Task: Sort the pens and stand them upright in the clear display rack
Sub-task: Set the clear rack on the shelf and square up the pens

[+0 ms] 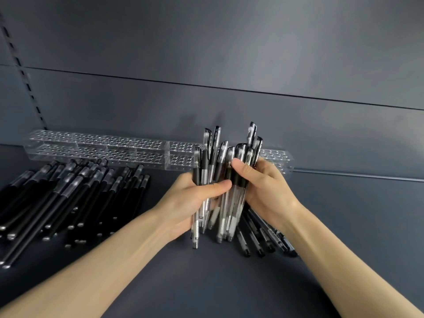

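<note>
A dark grey shelf (206,283) with a matte, flat surface. Along its far edge, against the back panel, lies a long clear display rack (96,150), its top dotted with rows of round holes; it runs from the far left past the middle. On the left, in front of the rack, a loose heap of black pens (68,193) lies flat, mostly pointing near to far. Right of centre, a smaller fan of clear-barrelled pens (257,239) with dark ends lies flat.
</note>
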Demonstrator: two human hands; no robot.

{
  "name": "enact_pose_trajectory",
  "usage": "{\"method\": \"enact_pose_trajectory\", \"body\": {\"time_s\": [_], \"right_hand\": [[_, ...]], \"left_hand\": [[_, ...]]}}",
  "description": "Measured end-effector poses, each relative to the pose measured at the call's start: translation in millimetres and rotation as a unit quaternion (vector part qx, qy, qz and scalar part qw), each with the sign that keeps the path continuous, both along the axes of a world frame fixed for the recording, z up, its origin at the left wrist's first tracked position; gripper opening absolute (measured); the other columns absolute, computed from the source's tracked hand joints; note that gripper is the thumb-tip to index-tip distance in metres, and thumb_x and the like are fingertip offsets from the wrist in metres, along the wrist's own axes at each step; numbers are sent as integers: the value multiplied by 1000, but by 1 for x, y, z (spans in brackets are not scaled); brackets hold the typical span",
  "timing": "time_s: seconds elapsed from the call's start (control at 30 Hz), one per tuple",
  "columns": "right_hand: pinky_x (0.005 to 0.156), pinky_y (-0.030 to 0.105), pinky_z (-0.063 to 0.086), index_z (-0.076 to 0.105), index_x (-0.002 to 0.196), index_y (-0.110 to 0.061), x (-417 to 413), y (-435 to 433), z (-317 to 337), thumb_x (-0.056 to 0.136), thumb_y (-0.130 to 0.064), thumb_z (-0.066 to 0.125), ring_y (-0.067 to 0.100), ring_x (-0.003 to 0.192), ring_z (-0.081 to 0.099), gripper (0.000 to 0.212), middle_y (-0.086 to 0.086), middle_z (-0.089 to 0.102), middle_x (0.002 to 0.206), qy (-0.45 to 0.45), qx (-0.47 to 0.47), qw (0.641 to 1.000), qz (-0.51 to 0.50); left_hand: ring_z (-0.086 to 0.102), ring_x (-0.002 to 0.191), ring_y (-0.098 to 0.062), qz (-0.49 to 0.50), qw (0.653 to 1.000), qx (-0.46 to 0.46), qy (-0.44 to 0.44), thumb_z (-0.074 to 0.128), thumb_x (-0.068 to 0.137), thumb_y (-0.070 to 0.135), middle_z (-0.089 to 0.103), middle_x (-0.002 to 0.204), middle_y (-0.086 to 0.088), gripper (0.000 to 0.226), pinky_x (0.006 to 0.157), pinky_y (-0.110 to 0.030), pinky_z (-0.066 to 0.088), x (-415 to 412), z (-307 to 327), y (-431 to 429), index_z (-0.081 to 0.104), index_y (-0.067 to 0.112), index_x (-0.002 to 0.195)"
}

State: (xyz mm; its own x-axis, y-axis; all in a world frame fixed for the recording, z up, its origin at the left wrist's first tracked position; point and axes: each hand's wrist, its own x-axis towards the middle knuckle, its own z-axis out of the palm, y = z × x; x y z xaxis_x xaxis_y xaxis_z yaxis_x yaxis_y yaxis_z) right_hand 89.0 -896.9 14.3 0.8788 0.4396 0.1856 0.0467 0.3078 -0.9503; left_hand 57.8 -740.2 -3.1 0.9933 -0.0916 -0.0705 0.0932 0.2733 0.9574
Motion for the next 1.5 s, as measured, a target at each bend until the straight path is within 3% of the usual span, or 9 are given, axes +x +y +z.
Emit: {"method": "enact_pose_trajectory", "body": {"time_s": [0.1,0.23,0.43,0.53,0.7,0.9,1.03,1.2,1.5], "right_hand": [[63,47,59,65,99,5,-1,4,-2,89,-16,57,40,75,66,25,24,69,97,-14,-6,1000,6],[64,43,59,73,88,-7,-4,5,-5,85,-17,59,33,73,67,17,17,72,91,-21,1,1000,1],[58,49,57,52,103,20,-7,7,-5,94,-14,53,46,67,63,35,38,63,94,7,5,1000,-24],[62,57,56,49,106,19,-7,9,-6,95,-14,53,47,70,64,34,35,64,93,21,8,999,-45],[70,51,58,54,105,13,-8,11,-7,93,-11,55,44,87,66,27,27,68,100,29,36,997,-63],[83,46,56,52,112,13,-9,14,-8,93,-4,54,40,99,65,26,27,66,108,46,53,995,-72],[83,43,56,59,104,9,-9,14,-4,91,-2,55,40,99,66,18,27,67,107,50,67,995,-55],[88,45,54,51,117,13,-11,13,0,92,-5,54,39,105,64,31,27,64,113,51,73,996,-13],[88,46,54,51,121,11,-14,12,-1,95,-15,50,37,107,63,36,24,65,115,49,87,995,-17]], "left_hand": [[72,80,-21,-42,998,-20,-52,77,65,14,74,86,-8,21,65,-28,56,1,0,-1,75,12,85],[70,93,-22,-34,997,1,-66,78,61,18,74,97,-8,31,78,-34,56,1,-1,-2,75,13,92],[72,75,-12,-63,997,-13,-51,69,81,9,75,78,1,24,58,-22,55,-1,-1,1,77,29,71],[72,77,-13,-55,998,-19,-22,68,84,9,75,80,2,9,57,-22,55,-5,3,2,71,17,87],[71,84,-15,-54,998,1,14,74,78,19,74,89,-3,41,63,-28,57,-5,4,5,55,9,113],[71,76,-10,-16,1000,-6,7,75,75,12,74,77,5,30,58,-23,57,-6,1,-2,55,14,98],[70,92,-19,-13,1000,10,-3,83,56,20,72,102,-9,61,82,-36,56,-4,2,-2,59,6,111],[71,90,-23,-46,998,-10,-31,79,61,15,74,93,-11,25,70,-30,57,-2,2,1,76,13,86],[71,91,-21,-14,997,2,-70,78,61,12,74,96,-9,34,71,-26,57,-4,4,1,73,11,95]]}}
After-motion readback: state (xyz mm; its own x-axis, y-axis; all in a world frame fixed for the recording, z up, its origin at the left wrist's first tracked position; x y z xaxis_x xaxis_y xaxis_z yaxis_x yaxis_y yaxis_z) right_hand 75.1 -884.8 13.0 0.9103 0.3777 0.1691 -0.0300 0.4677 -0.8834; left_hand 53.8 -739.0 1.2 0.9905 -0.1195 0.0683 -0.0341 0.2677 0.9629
